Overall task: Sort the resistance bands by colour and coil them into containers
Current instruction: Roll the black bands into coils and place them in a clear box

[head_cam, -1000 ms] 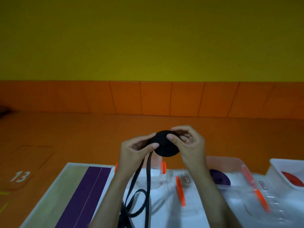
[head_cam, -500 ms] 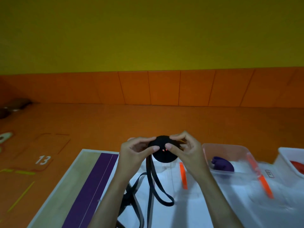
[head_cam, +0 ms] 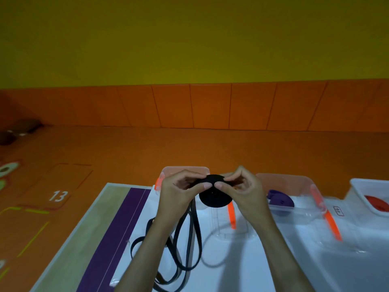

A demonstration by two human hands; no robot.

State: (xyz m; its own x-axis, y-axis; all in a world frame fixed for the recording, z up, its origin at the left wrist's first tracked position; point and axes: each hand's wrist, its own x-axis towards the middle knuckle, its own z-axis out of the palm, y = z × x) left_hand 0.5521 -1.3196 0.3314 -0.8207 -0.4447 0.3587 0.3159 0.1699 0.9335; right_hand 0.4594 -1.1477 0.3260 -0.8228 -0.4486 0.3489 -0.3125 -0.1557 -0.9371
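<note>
Lots of orange and yellow going on here

Wall [head_cam: 189, 39] is mustard yellow up top with orange panels [head_cam: 210, 106] below, floor [head_cam: 126, 148] is orange too with a white "13" [head_cam: 58, 196]. Band [head_cam: 214, 197] is solid black, table [head_cam: 242, 260] white with a purple stripe [head_cam: 117, 232] and a tan strip [head_cam: 84, 239]. Clear bins have orange clips [head_cam: 231, 214], one holds a purple coil [head_cam: 281, 200], another a red coil [head_cam: 376, 202].

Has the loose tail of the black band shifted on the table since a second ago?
Yes. The loose tail now loops further right across the table, towards the orange clip, while both hands hold the coil.
</note>
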